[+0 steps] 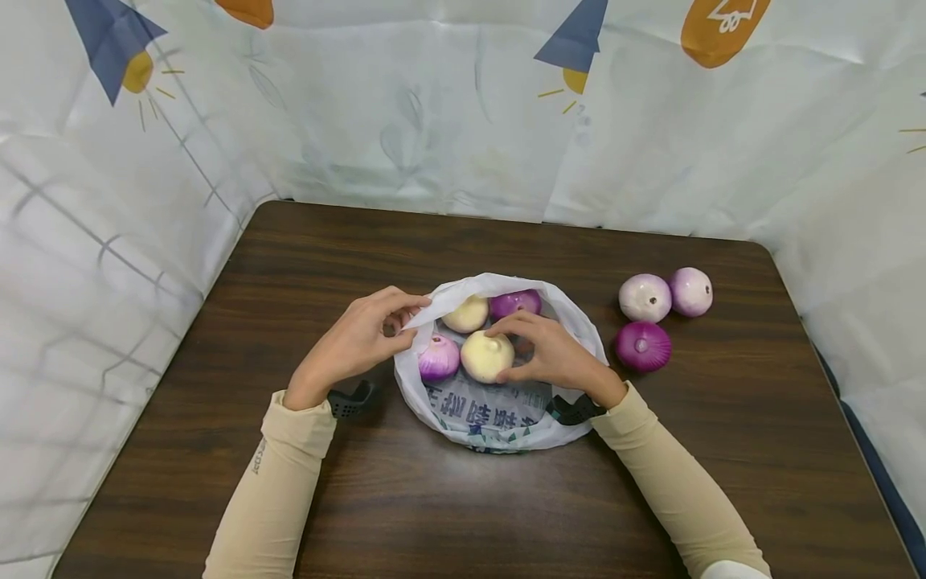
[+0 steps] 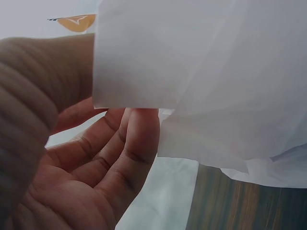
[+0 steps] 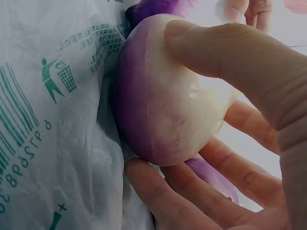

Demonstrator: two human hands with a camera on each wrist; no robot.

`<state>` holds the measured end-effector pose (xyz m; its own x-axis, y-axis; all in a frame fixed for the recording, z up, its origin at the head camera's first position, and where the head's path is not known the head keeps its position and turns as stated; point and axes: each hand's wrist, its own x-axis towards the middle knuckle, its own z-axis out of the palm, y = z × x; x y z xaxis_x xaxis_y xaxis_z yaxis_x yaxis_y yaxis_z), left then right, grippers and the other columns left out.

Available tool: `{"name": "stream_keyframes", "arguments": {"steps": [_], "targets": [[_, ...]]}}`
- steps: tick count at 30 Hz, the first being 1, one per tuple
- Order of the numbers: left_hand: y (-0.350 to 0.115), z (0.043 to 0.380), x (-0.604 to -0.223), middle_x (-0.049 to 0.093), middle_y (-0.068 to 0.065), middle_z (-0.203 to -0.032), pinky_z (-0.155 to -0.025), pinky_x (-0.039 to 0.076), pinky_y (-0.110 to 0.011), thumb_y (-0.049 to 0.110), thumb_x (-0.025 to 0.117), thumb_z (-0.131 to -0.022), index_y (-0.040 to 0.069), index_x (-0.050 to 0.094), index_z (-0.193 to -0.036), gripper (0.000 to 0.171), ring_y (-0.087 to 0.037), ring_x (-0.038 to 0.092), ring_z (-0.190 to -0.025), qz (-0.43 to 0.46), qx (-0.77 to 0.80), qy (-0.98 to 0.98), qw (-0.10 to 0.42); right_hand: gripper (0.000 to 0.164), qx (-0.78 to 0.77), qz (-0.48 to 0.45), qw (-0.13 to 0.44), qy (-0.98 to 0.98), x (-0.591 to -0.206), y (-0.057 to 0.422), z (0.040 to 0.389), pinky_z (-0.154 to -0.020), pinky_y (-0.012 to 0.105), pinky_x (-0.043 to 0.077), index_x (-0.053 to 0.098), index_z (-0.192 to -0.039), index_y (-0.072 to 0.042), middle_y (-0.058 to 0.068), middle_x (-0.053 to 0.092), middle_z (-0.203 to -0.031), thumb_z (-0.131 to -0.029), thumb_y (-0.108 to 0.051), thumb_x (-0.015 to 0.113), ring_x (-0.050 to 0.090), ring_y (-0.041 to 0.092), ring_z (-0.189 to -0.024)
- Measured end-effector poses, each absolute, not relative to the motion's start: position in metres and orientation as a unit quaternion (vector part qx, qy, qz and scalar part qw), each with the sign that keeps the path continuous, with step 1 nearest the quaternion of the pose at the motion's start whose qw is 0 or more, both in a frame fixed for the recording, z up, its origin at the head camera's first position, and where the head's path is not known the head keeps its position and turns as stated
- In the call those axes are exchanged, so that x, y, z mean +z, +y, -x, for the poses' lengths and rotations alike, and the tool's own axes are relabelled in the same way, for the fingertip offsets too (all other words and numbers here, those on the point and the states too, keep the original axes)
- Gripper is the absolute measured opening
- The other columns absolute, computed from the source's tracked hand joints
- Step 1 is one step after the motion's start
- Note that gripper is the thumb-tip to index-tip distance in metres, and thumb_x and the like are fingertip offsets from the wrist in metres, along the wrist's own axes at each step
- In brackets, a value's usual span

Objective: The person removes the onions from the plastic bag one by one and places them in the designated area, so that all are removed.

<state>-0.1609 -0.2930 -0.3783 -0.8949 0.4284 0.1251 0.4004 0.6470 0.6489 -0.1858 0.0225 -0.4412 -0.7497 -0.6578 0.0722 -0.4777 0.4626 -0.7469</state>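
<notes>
A white plastic bag (image 1: 583, 326) with printed lettering lies open on the table. Its rim is pinched at the left by the thumb and fingers of my left hand (image 1: 354, 338); in the left wrist view the white plastic (image 2: 144, 62) covers part of that hand. Inside the bag, my right hand (image 1: 553, 354) grips a pale onion (image 1: 483, 359), whose purple side shows in the right wrist view, thumb on top and fingers beneath. Around it in the bag are a purple-and-white onion (image 1: 439, 359), another pale onion (image 1: 466, 315) and a purple onion (image 1: 517, 302).
Right of the bag, two whitish-purple onions (image 1: 645, 297) and a deep purple onion (image 1: 643, 347) sit close together on the dark wooden table (image 1: 448, 515). White printed cloth (image 1: 448, 121) hangs behind and beside the table.
</notes>
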Motion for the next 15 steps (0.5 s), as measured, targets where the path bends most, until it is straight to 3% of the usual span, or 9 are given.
{"name": "stream_keyframes", "arguments": {"steps": [15], "targets": [[-0.2934,0.1613,-0.3784,0.068,-0.005,-0.106,-0.08,0.054,-0.027,0.001,0.071,-0.09,0.008,0.068,-0.134,0.045,-0.015,0.06,-0.09,-0.226,0.351,0.908,0.018,0.061,-0.407,0.334,0.117,0.842,-0.4435,0.0228,0.1858,-0.088,0.027,0.062,0.07,-0.129,-0.021,0.001,0.064,-0.128,-0.074,-0.03,0.094,0.063,0.017,-0.114]]}}
